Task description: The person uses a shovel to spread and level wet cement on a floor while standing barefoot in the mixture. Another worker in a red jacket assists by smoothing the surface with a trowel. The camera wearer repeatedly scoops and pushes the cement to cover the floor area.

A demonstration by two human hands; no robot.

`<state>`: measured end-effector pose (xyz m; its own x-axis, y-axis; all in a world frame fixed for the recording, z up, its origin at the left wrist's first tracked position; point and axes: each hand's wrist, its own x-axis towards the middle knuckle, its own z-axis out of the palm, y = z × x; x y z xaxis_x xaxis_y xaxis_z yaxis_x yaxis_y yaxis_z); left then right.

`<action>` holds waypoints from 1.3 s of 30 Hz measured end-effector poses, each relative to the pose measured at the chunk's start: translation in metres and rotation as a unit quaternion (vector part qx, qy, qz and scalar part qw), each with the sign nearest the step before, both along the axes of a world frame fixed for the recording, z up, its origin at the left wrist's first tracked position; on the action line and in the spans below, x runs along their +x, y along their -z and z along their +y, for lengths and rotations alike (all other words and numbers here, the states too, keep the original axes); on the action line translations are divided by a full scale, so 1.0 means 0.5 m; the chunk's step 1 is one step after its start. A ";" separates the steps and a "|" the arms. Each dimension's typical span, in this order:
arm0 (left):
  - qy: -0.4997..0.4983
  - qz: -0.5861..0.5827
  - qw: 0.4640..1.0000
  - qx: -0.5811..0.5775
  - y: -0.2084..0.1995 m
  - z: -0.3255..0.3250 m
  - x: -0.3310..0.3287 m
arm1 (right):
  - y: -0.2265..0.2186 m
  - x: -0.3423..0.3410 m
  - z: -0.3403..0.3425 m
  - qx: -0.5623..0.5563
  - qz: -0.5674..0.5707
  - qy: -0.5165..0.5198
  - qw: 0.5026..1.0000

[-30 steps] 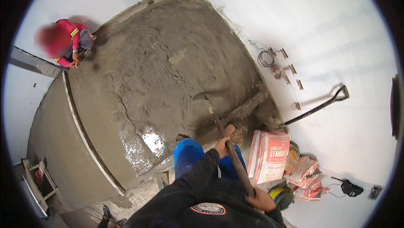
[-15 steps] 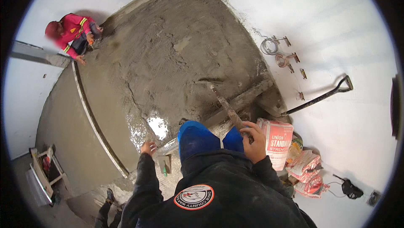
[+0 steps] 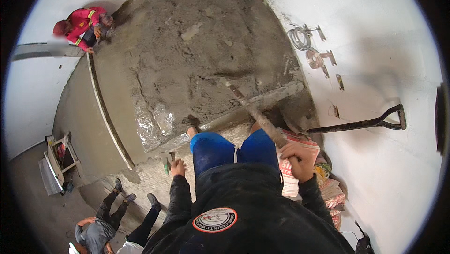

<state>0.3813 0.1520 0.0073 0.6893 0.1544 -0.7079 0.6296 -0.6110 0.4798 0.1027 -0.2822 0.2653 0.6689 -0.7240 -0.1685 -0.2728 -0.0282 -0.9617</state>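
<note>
My right hand is closed around the upper end of a long wooden-handled tool. The shaft slants away to the left over wet grey concrete; its thin head lies partly sunk there, so I cannot make out its full shape. Lower down, my left hand hangs empty with its fingers loosely apart. Close to it in view is a trowel with a green handle, lying on the rough floor. My legs stand at the near edge of the raised concrete bed.
A straightedge crosses the smoothed concrete; a crouching co-worker touches its far end. Cement bags and a shovel are at right by the wall. Coiled wires hang there. Two people are at lower left beneath a wooden frame.
My right hand has moved right and nearer, with the tool's head drawn slightly left. My left hand has come lower and inward. The view has shifted, showing more of the people at lower left.
</note>
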 end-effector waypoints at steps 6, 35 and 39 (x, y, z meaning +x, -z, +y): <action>0.146 0.092 0.954 -0.244 -0.150 -0.533 -0.063 | 0.079 -0.185 -0.024 0.046 -0.001 -0.032 0.998; -0.284 0.373 0.796 -0.382 0.308 -0.908 -0.126 | 0.028 0.049 -0.104 -0.072 0.587 -0.259 0.764; -0.190 0.365 0.843 -0.346 0.367 -0.879 -0.185 | 0.101 -0.066 -0.079 -0.007 0.616 -0.237 0.751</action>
